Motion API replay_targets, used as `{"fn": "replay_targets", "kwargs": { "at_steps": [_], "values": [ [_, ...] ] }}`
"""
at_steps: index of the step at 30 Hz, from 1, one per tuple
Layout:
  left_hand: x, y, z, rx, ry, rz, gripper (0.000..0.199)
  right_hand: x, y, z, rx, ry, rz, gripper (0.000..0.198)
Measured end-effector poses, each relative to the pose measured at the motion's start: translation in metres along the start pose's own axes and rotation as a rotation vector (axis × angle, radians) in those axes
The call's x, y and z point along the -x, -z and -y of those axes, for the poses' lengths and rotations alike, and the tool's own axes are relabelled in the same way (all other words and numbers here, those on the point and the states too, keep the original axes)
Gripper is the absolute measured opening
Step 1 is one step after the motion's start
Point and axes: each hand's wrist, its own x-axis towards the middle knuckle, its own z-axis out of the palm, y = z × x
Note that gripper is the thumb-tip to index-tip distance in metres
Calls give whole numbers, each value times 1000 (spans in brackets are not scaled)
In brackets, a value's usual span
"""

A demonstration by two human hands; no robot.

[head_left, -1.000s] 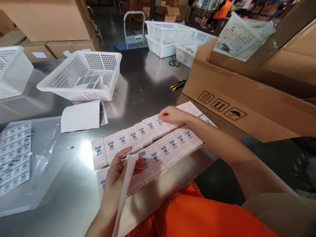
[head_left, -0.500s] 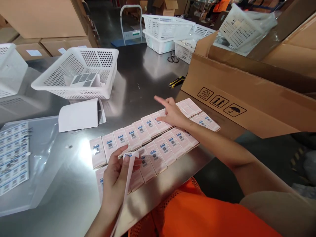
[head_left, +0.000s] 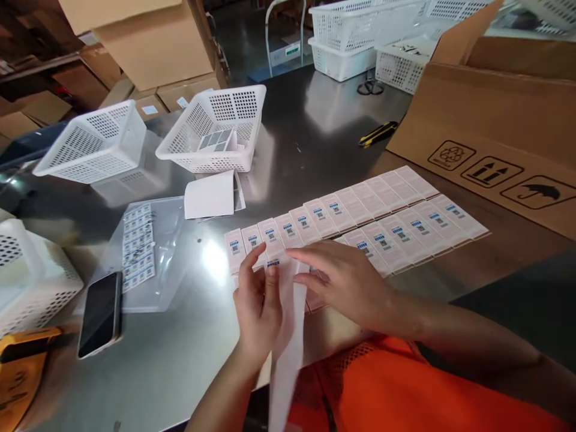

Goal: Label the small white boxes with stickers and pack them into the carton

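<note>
My left hand (head_left: pixel 260 300) grips a white strip of labels (head_left: pixel 288 336) between thumb and fingers. A label with blue print shows at the strip's upper end, and its tail hangs down toward my orange vest (head_left: pixel 405 390). Beside the strip is my right hand (head_left: pixel 353 285), thumb and index finger apart, fingertips close to its upper right edge; whether they touch it I cannot tell. Under and beyond both hands lie two rows of pale pink boxes (head_left: pixel 360 207). Several bear blue labels with square codes; the right part of the back row shows plain tops.
White baskets (head_left: pixel 211 129) stand at the left and back. Around the metal table (head_left: pixel 180 372) are a phone (head_left: pixel 101 315), a plastic bag with a label sheet (head_left: pixel 138 246), folded paper (head_left: pixel 210 197), a utility knife (head_left: pixel 378 134), scissors (head_left: pixel 371 87) and a large carton (head_left: pixel 486 120) at right.
My right hand has drawn back from the back row of boxes to the label strip in my left hand. A label shows where its thumb was. The view has turned left.
</note>
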Motion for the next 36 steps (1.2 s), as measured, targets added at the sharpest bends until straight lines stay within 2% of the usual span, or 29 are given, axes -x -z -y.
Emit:
{"fn": "replay_targets", "kwargs": {
  "at_steps": [3, 5, 9, 12, 16, 22, 25, 28, 30, 33, 36],
  "values": [
    [-6, 5, -8, 383, 260, 107, 43, 4, -10, -12, 34, -36, 10, 29],
    [-8, 7, -9, 508, 343, 142, 47, 4, -14, -13, -39, -73, -20, 28],
    [-4, 8, -8, 466, 347, 156, 50, 5, -24, -6, -175, -158, -127, 25],
    [1, 6, -8, 417, 368, 165, 53, 7, -35, -4, -189, -216, -211, 19],
    [2, 3, -7, 473, 434, 154, 56, 9, -43, -4, -207, -256, -259, 12],
    [-2, 3, -13, 760, 548, 172, 51, 14, -50, -3, -73, -146, -346, 13],
    [-8, 5, -12, 766, 577, 148, 55, 20, -53, -3, -29, -57, -294, 18],
    [-14, 6, -10, 742, 626, 125, 63, 24, -42, -7, -192, -2, -159, 15],
    [-17, 7, -8, 725, 661, 119, 67, 23, -24, -19, -401, -48, -65, 17],
    [-20, 10, -8, 704, 706, 155, 70, 9, 11, -63, -564, -301, -87, 21],
    [-21, 13, -8, 668, 719, 159, 75, -13, 43, -128, -484, -576, -153, 23]
  ]
}}
